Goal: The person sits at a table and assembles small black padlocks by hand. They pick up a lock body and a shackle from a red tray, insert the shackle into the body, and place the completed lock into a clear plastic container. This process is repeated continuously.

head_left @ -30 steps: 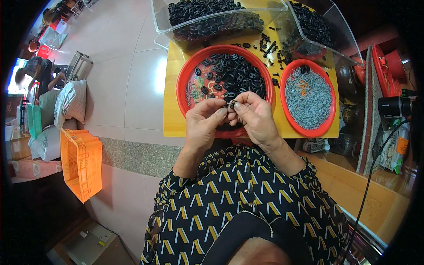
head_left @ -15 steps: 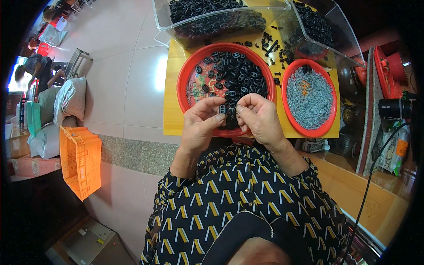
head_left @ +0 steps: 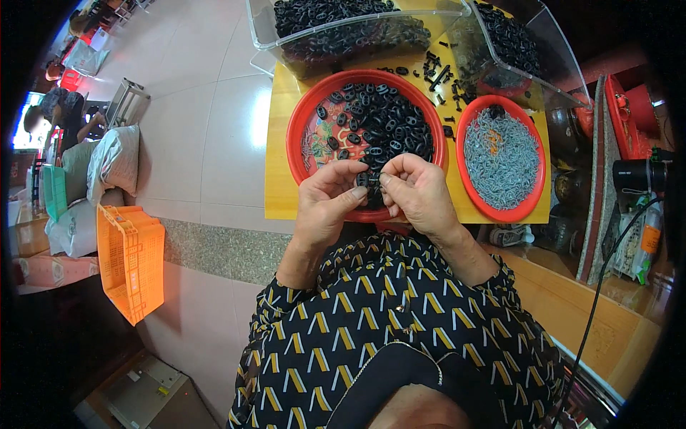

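Note:
My left hand (head_left: 330,199) pinches a small black oval plastic piece with two holes (head_left: 362,179) between thumb and fingers. Close beside it, my right hand (head_left: 420,191) is closed at the fingertips on what looks like a small silvery screw, mostly hidden. Both hands hover over the near rim of a red round tray (head_left: 294,136), where many similar black pieces (head_left: 400,129) lie heaped. To the right, a smaller red oval tray (head_left: 541,166) is full of little silver screws (head_left: 500,168), with a few orange-tinted ones among them.
Two clear plastic bins (head_left: 357,32) (head_left: 554,79) of black parts stand at the back of the yellow table (head_left: 279,193). Loose black bits (head_left: 439,75) lie between bins and trays. An orange crate (head_left: 132,261) and sacks (head_left: 114,164) are on the left; another person (head_left: 64,114) is farther off.
My fingertips have drawn slightly closer together, and the black piece has turned a little in my left hand. The trays and bins have stayed put.

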A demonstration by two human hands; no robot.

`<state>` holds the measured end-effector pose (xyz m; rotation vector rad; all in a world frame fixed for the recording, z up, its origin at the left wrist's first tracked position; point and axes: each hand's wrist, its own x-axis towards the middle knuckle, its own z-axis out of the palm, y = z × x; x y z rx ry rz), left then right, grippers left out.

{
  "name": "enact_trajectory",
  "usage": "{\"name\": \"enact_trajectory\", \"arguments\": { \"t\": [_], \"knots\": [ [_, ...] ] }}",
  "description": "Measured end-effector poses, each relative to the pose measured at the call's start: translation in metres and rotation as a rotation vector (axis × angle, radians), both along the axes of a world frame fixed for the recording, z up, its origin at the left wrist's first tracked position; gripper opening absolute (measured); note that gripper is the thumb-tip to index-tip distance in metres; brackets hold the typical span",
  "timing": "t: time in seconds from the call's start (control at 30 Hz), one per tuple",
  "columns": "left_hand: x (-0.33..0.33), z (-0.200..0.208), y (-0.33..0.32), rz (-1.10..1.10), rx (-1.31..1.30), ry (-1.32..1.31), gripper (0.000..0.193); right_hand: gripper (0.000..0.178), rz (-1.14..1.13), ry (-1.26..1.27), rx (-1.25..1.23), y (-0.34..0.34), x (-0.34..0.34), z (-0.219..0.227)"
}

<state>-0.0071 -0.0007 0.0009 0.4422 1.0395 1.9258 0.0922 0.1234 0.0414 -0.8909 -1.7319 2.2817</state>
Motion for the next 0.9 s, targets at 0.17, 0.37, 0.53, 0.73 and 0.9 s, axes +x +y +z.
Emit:
{"name": "enact_trajectory", "arguments": {
  "t": [0.17, 0.37, 0.53, 0.73, 0.9],
  "knots": [
    [0.0016, 0.0001, -0.0009, 0.015, -0.037, 0.076, 0.03, 0.008, 0.002, -0.014, 0.027, 0.0001, 0.0005, -0.0003],
    [0.0037, 0.0054, 0.0, 0.023, -0.084, 0.158, 0.029, 0.007, -0.012, -0.022, 0.045, -0.0003, 0.0015, -0.0021],
    [0.0033, 0.0046, -0.001, 0.012, -0.09, 0.189, 0.028, 0.011, -0.001, -0.029, 0.057, 0.0003, 0.0028, 0.0011],
    [0.0037, 0.0048, 0.0008, 0.012, -0.088, 0.171, 0.028, 0.004, -0.013, -0.017, 0.042, 0.0009, 0.0022, -0.0002],
    [0.0036, 0.0048, 0.001, -0.004, -0.056, 0.057, 0.028, 0.01, 0.015, -0.027, 0.039, 0.0031, 0.0032, 0.0006]
  ]
}}
